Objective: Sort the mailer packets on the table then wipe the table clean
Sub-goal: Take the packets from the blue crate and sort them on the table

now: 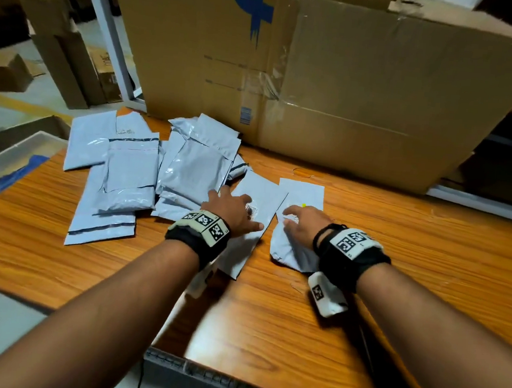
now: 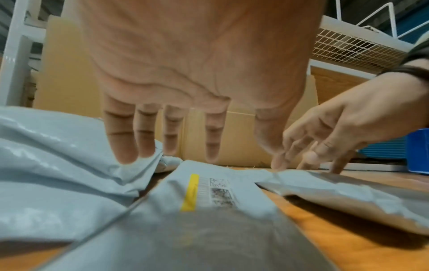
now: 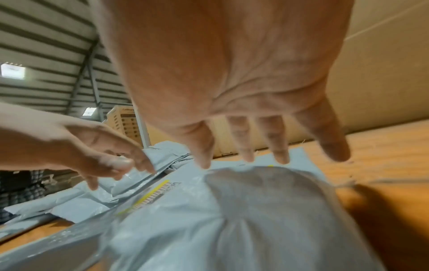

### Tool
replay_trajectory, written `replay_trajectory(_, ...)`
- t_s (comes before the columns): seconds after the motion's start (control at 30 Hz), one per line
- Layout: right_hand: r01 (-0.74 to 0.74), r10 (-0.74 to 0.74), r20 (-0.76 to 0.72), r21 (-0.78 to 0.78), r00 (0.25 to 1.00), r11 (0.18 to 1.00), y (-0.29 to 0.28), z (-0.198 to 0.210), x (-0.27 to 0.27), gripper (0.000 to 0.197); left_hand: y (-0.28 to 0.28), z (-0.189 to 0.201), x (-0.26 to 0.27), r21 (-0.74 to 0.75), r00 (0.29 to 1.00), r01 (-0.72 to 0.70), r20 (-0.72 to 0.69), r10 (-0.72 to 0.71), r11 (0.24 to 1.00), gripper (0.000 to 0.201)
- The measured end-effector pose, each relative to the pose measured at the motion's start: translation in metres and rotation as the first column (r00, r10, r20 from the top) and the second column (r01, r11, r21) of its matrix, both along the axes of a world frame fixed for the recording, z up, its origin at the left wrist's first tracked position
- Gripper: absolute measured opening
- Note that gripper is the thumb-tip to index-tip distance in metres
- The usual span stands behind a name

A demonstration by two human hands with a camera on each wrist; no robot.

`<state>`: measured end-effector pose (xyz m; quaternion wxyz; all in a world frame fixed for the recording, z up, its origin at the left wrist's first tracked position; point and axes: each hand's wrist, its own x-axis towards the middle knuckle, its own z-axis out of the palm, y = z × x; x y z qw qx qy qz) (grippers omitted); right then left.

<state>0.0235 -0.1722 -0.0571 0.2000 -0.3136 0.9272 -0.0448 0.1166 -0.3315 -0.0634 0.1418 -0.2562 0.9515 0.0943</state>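
Several grey mailer packets (image 1: 189,163) lie heaped at the back left of the wooden table (image 1: 268,318), with a flatter stack (image 1: 120,175) further left. Two single packets lie side by side in front of me. My left hand (image 1: 235,207) hovers with straight fingers just over the left packet (image 1: 258,191), whose yellow-striped label (image 2: 192,192) shows in the left wrist view. My right hand (image 1: 298,222) is spread over the right packet (image 1: 303,191), its fingertips (image 2: 278,163) touching the packet's far end. Neither hand grips anything.
A big cardboard box (image 1: 319,91) stands along the table's back edge, right behind the packets. Off the left edge sits a grey tray (image 1: 10,153) with a blue cloth (image 1: 2,178). More cartons stand on the floor at the far left.
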Motion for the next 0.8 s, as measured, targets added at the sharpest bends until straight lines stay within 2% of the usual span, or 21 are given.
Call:
replay_trajectory(0.07,0.039,-0.038,-0.008,0.153,0.999,0.987,0.002,-0.010,0.008,0.056,0.007,-0.009,-0.004,-0.001,0.998,0.010,0.066,-0.009,1.000,0.076)
replay_trajectory(0.13,0.046,-0.049,0.007,0.227,0.999,0.973,0.006,-0.017,0.010,0.061,0.011,-0.017,-0.004,-0.014,0.994,0.026,0.108,-0.024,1.000,0.073)
replay_trajectory(0.27,-0.012,-0.001,0.050,0.257,0.999,0.966,0.016,-0.006,-0.005,0.071,0.009,-0.018,-0.002,0.003,0.994,0.039,0.099,-0.039,0.999,0.071)
replay_trajectory(0.33,0.035,-0.048,0.047,0.253,0.998,0.967,0.023,-0.003,-0.010,0.078,0.012,-0.019,-0.002,-0.013,0.998,0.019,0.063,-0.018,1.000,0.075)
replay_trajectory(0.47,0.190,-0.198,0.023,0.184,0.980,0.964,0.027,-0.014,-0.007,0.086,0.027,-0.023,-0.003,-0.021,0.990,-0.015,0.143,0.018,1.000,0.082)
replay_trajectory(0.53,0.203,-0.208,0.009,0.177,0.978,0.963,0.031,-0.020,-0.005,0.077,0.030,-0.023,-0.005,-0.022,0.994,-0.017,0.107,0.019,1.000,0.069)
replay_trajectory(0.6,0.185,-0.187,-0.003,0.155,0.982,0.970,0.038,-0.020,-0.006,0.066,0.030,-0.024,-0.005,-0.021,0.998,0.006,0.063,-0.005,1.000,0.045)
replay_trajectory(0.67,0.189,-0.190,-0.008,0.150,0.982,0.970,0.047,-0.017,-0.011,0.062,0.033,-0.022,-0.006,-0.027,0.998,0.031,0.061,-0.029,0.999,0.031)
replay_trajectory(0.7,0.196,-0.197,-0.009,0.166,0.980,0.966,0.051,-0.015,-0.013,0.064,0.036,-0.021,-0.007,-0.019,0.996,0.040,0.076,-0.038,0.999,0.035)
replay_trajectory(0.8,0.173,-0.176,-0.006,0.242,0.984,0.955,0.062,-0.020,-0.016,0.073,0.049,-0.020,-0.006,-0.009,0.986,-0.035,0.163,0.036,0.999,0.071)
